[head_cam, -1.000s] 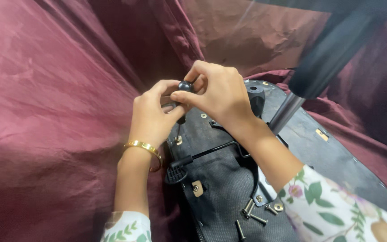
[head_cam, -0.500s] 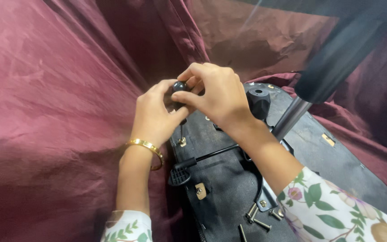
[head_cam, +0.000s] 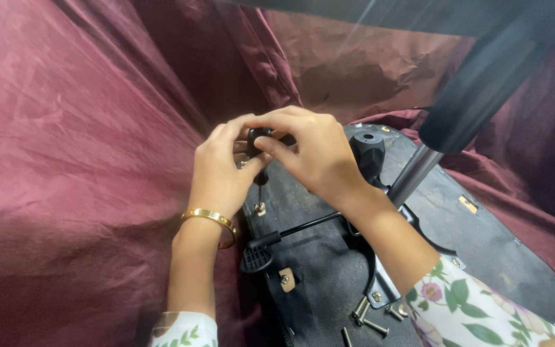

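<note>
An upturned black chair seat [head_cam: 496, 244] lies on maroon cloth. Both my hands meet at its far left corner. My left hand [head_cam: 223, 170], with a gold bangle on the wrist, and my right hand [head_cam: 313, 151] both pinch a small black-handled tool [head_cam: 258, 138]. Its thin shaft points down at a screw [head_cam: 261, 208] in the seat edge. The tool's tip and most of its handle are hidden by my fingers.
A black lever with a paddle end [head_cam: 256, 256] crosses the seat. Several loose bolts [head_cam: 367, 318] lie near the metal bracket [head_cam: 380, 292]. A black knob [head_cam: 367, 153] and the chair's grey column [head_cam: 419, 170] rise to the right. Maroon cloth [head_cam: 78, 160] surrounds everything.
Both hands have stayed clasped on the tool and shifted slightly toward the seat's far corner. The view has drifted a little.
</note>
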